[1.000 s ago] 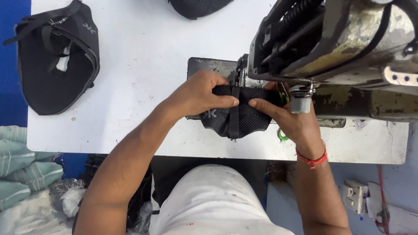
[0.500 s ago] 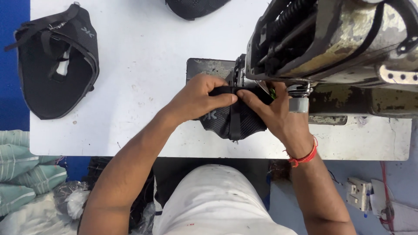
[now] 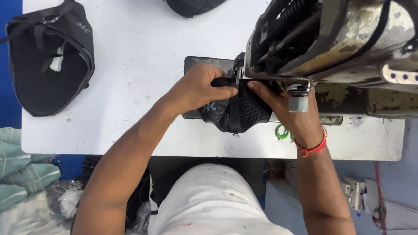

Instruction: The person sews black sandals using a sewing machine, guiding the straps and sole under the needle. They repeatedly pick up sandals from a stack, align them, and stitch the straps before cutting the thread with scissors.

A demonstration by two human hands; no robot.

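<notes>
Cloth, worn metal and matt white board

Black mesh fabric piece (image 3: 237,114) looks matt, finely textured, with a smooth webbing strap; the sewing machine (image 3: 348,39) at two o'clock is chipped, dull painted metal; the table (image 3: 139,56) is smooth, scuffed white laminate.

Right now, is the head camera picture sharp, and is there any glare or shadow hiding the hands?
Head view: sharp and evenly lit; left hand and black fabric piece clear; the sewing machine hides part of the right hand; no strong glare on the white table.

White worktable (image 3: 130,52) over blue floor (image 3: 11,65), folded green cloth (image 3: 17,174) at left
</notes>
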